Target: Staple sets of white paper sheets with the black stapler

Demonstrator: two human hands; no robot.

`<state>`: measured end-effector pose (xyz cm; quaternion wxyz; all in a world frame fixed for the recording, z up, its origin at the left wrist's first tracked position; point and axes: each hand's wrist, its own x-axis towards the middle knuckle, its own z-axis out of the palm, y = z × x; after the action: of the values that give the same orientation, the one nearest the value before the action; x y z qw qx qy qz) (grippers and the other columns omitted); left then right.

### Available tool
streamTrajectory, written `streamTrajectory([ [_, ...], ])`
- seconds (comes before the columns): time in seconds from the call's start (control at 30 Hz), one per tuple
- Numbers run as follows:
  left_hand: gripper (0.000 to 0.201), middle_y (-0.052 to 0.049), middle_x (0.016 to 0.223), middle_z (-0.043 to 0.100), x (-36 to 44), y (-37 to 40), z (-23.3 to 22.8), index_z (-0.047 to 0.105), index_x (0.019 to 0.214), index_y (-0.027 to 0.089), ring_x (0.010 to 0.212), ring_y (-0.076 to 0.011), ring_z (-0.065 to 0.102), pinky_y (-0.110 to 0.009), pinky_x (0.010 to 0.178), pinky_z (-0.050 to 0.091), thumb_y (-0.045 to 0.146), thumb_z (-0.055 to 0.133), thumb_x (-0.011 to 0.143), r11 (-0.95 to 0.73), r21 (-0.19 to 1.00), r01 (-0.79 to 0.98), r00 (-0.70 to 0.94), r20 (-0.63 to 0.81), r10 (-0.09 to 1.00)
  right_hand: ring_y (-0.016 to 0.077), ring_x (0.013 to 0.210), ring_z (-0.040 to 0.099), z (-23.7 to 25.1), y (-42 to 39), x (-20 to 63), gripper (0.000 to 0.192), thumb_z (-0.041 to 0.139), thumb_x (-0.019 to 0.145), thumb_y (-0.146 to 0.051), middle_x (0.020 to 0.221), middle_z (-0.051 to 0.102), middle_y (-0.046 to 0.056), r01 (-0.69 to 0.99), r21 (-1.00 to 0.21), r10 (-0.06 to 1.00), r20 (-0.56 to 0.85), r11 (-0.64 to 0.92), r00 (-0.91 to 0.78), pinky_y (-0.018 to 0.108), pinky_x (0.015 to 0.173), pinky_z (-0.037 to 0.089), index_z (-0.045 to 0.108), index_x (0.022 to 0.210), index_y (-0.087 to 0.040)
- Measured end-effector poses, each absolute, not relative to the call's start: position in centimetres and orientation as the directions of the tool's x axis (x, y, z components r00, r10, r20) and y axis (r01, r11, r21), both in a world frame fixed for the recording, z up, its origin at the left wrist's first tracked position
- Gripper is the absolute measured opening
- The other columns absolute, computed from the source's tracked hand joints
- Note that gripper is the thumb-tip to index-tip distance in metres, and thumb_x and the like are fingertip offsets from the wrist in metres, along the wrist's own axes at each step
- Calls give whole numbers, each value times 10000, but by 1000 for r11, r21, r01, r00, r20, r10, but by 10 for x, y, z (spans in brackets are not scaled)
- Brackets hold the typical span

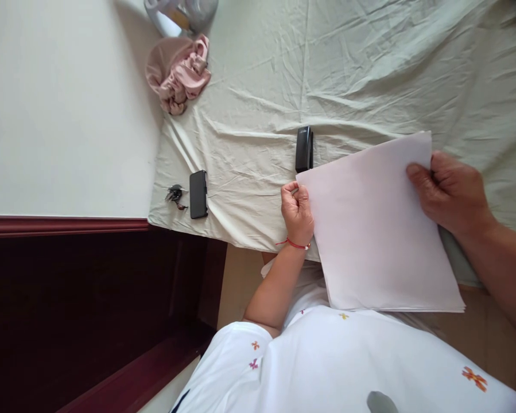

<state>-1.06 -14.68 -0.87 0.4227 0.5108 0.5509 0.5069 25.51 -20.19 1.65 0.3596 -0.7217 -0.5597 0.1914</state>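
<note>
- Our paper [378,235], white, plain-faced, layered: 3 o'clock.
- Our left grip [298,213] and right grip [453,192] pinch its opposite edges.
- It overhangs the cloth [249,166]'s near edge; cloth spreads wide toward 1 o'clock.

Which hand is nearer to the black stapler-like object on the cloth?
Left. The left hand is just below the black object in view; the right hand is well off to its right, across the paper.

White paper [373,235], pale green cloth [249,86]
Pink fabric [184,74] upper left; red bracelet [298,245] centre; white shirt [322,367] bottom, with orange, yellow, purple motifs [474,378].
</note>
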Motion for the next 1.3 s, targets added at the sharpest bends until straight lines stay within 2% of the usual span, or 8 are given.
streamTrajectory([
  [0.2, 610, 45, 773, 492, -10, -146, -8, 570, 1032, 246, 715, -122, 454, -273, 721, 400, 841, 597, 900, -64, 987, 145, -124, 83, 989, 169, 629, 465, 17, -203, 254, 351, 519, 981, -529, 687, 510, -2, 654, -747, 946, 114, -119, 303, 340, 631, 353, 454, 767, -259],
  [0.47, 614, 66, 719, 413, -10, -145, -10, 562, 1021, 249, 657, -116, 375, -276, 686, 356, 843, 627, 880, -38, 989, 143, -147, 59, 987, 181, 675, 516, 20, -204, 254, 294, 514, 979, -496, 732, 554, 8, 641, -762, 951, 124, -93, 284, 347, 668, 386, 500, 808, -257],
  [0.7, 572, 35, 784, 536, -11, -145, -10, 566, 1017, 244, 733, -132, 491, -279, 738, 413, 808, 601, 925, -73, 984, 160, -140, 96, 986, 168, 632, 488, 17, -203, 255, 366, 494, 977, -580, 700, 530, 0, 649, -753, 955, 103, -107, 278, 332, 623, 357, 487, 801, -259],
  [0.8, 506, 28, 798, 544, -12, -145, -9, 565, 1002, 242, 754, -133, 506, -271, 749, 419, 743, 622, 955, -61, 987, 149, -142, 82, 987, 158, 599, 452, 16, -203, 255, 398, 484, 968, -604, 665, 490, -8, 639, -762, 955, 102, -105, 278, 325, 596, 341, 459, 767, -262],
  [0.93, 318, 49, 762, 484, -12, -142, -5, 551, 963, 238, 707, -113, 459, -241, 729, 411, 532, 665, 1005, 27, 995, 91, -176, -10, 984, 136, 552, 384, 20, -204, 254, 407, 517, 949, -549, 596, 411, -26, 643, -757, 962, 72, -119, 263, 323, 580, 305, 371, 699, -264],
  [1.07, 109, 54, 765, 526, -9, -131, 8, 523, 934, 221, 684, -98, 494, -224, 707, 427, 230, 577, 1028, 251, 968, 4, -177, -246, 953, 137, 549, 412, 25, -203, 253, 331, 537, 912, -493, 578, 443, -28, 641, -748, 970, -19, -175, 244, 320, 595, 306, 419, 710, -258],
  [1.17, 142, 57, 722, 558, -8, -121, 22, 526, 871, 202, 648, -89, 508, -215, 665, 427, 120, 557, 983, 413, 910, 49, -134, -403, 905, 132, 559, 413, 26, -201, 254, 334, 543, 907, -457, 575, 435, -28, 636, -747, 973, -63, -195, 224, 314, 600, 293, 393, 691, -252],
  [1.3, 259, 76, 583, 468, -12, -108, 35, 525, 723, 186, 545, -66, 415, -193, 554, 335, 123, 582, 968, 395, 879, 267, -99, -383, 919, 123, 565, 389, 27, -199, 256, 362, 553, 913, -438, 570, 395, -35, 607, -759, 967, -113, -233, 229, 306, 608, 282, 357, 677, -246],
])
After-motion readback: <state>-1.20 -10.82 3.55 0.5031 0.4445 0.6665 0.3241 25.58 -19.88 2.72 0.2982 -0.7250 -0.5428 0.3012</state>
